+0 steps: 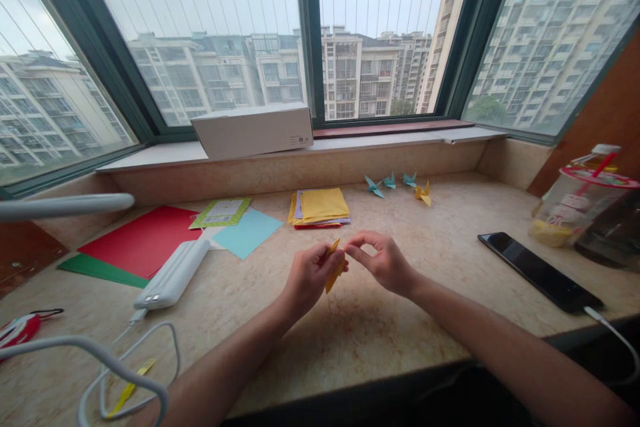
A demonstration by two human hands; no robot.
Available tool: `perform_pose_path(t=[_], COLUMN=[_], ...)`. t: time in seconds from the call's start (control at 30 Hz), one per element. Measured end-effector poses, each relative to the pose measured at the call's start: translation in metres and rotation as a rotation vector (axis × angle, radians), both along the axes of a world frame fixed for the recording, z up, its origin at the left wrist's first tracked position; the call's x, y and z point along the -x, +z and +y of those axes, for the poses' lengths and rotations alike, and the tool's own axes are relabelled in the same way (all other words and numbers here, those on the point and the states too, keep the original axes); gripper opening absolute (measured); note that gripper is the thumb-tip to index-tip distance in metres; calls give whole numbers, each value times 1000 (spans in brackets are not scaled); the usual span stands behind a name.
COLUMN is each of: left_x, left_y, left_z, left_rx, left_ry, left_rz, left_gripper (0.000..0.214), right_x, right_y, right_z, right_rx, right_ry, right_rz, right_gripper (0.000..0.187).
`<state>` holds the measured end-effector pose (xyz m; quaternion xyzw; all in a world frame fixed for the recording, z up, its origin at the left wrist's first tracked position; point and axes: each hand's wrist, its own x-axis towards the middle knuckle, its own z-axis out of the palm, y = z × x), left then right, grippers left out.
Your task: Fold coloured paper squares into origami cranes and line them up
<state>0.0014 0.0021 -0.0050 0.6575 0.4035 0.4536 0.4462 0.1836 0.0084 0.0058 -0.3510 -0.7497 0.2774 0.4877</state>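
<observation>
A small piece of folded yellow origami paper (332, 280) is held above the middle of the counter. My left hand (311, 277) grips it, thumb on the near face and fingers behind. My right hand (384, 260) pinches with thumb and index finger at the paper's right edge, touching the left fingertips; the pinched bit is mostly hidden. Beyond the hands lies a stack of folded yellow, purple and red paper (324, 205). Several small paper cranes stand at the back, blue ones (374, 187) beside a yellow crane (423, 194).
On the left lie red paper (145, 240), green paper (107, 270), light blue paper (247, 233) and a white power bank (173, 273) with a looped cable. A phone (537, 270) and a plastic cup (560, 210) are on the right. A white box (253, 132) rests on the windowsill.
</observation>
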Motion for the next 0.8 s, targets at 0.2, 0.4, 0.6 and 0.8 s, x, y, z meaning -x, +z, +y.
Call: perform_pose_path(t=[0.2,0.4,0.6,0.8], left_x=[-1,3,5,5], left_y=[-2,-4,3,6], left_z=[5,10,8,7], left_rx=[26,87,120,116], left_ry=[-4,19,-26,-121], left_rz=[-104,-75,-130,-161], left_gripper=[43,37,35,35], right_x=[-4,-9,-10,-11], right_y=[-3,-3,-1,-6], right_z=[4,8,7,19], right_rx=[-19,-108,-45,331], right_ry=[-141,-201,56,176], right_rz=[56,78,178,143], right_gripper=[19,19,32,49])
